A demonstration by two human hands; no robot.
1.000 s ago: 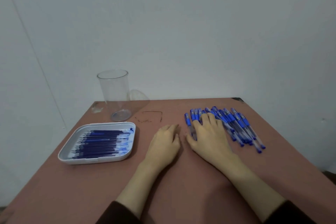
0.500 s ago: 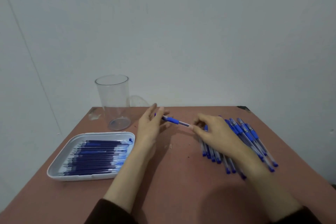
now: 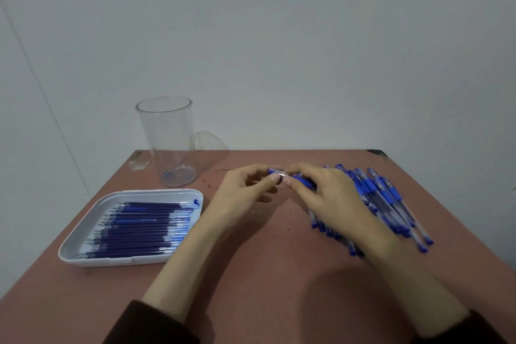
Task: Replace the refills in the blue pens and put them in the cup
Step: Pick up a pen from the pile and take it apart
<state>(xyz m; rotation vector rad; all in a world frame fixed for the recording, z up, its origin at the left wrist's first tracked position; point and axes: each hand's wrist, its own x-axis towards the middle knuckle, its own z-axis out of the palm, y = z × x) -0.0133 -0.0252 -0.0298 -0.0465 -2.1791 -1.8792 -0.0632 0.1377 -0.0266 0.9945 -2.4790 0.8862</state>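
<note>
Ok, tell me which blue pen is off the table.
The pen pinched between the left hand and right hand; every other pen lies in the pile on the table.

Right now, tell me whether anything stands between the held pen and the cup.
Nothing visible does. The left hand and right hand hold the pen above the table, whose bare top alone lies between it and the cup, upright at the far left. The tray of refills sits nearer, off that line.
</note>
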